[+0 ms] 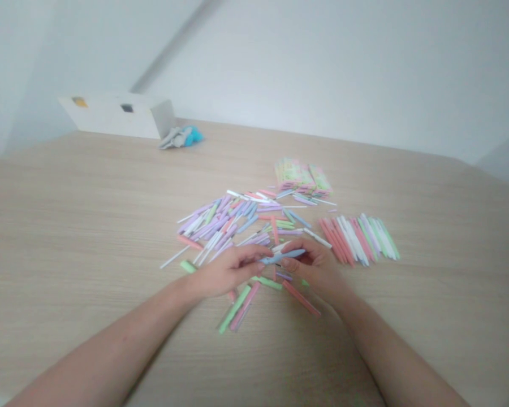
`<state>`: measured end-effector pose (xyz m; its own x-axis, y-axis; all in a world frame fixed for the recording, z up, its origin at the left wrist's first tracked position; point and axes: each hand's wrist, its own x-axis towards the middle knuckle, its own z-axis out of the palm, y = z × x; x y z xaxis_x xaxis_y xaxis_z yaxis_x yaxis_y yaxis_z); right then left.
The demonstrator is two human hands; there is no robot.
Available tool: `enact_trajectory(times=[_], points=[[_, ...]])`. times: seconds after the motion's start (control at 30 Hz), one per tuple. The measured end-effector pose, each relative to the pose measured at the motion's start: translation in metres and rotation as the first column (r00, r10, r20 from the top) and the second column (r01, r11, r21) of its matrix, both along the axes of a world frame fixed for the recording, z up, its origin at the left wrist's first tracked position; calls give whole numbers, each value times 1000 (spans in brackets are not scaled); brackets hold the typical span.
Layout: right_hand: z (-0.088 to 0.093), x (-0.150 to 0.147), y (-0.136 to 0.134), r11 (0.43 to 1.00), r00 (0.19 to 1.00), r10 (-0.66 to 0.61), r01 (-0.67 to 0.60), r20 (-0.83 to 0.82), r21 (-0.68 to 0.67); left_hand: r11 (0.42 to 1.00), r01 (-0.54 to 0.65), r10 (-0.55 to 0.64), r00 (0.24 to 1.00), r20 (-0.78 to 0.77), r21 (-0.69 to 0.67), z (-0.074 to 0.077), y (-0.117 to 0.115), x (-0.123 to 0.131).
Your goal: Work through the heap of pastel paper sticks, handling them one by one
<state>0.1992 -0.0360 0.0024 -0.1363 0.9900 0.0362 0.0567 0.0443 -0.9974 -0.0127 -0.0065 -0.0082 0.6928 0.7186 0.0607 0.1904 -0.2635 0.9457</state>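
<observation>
My left hand (227, 272) and my right hand (318, 265) meet over the wooden table (68, 226), fingers pinched. Between them they hold a light blue pen (282, 257), lying crosswise; the left fingers grip its left end and the right fingers its right end. Under and around the hands lie loose green and pink pens (241, 305). A scattered heap of pastel pens and white refills (233, 220) spreads just beyond the hands. To the right lies a tidy row of pink, white and green pens (358, 240).
A stack of flat pastel packets (301, 176) lies behind the heap. At the far left stands a white box (119, 116) with a grey and blue cloth bundle (180, 137) beside it. A white wall rises behind the table.
</observation>
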Motion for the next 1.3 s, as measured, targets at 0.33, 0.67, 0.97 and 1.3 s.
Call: enact_trajectory(times=[0.33, 0.67, 0.97, 1.3], points=[[4, -3, -2, 1000, 1000, 3, -3, 5, -22, 999, -38, 39, 999, -24, 36, -4, -1, -2], [-1, -5, -4, 999, 999, 23, -22, 46, -32, 987, -18, 24, 999, -41, 161, 8, -5, 1], [-3, -4, -2, 999, 990, 34, -31, 138, -25, 952, 18, 0, 998, -58, 306, 10, -4, 2], [3, -3, -3, 998, 906, 58, -50, 420, -31, 928, 38, -16, 998, -64, 371, 7, -4, 1]])
